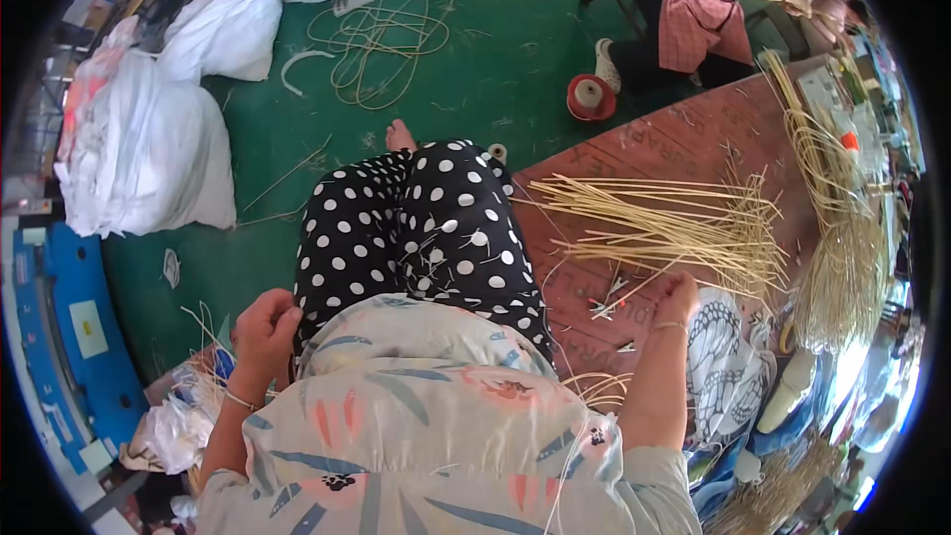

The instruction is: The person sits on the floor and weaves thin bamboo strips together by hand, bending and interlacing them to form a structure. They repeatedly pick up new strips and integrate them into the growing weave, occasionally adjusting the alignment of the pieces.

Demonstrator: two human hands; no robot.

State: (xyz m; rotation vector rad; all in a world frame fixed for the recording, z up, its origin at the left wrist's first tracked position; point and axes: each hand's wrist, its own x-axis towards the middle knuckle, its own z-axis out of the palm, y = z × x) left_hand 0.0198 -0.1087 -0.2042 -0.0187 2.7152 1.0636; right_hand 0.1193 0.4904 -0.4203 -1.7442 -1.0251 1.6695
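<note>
My left hand [265,329] is curled closed beside my left thigh, and whatever may be in its fingers is hidden. Over the red board, my right hand [676,301] has its fingers pressed together; what they pinch is too small to make out. A bundle of straw-coloured rattan sticks [664,223] lies just beyond the right hand on the red board [584,154]. Left of that hand lie small pale tools or cut pieces [608,303], too small to name. Several thin white scraps [432,253] rest on my polka-dot trousers [347,228].
Full white sacks [158,144] stand at the left. Loosely coiled cane [388,45] lies on the green floor [267,124]. A red bowl [590,97] holds a spool. Long rattan bundles [842,277] line the right. At the far right a person [703,10] sits working.
</note>
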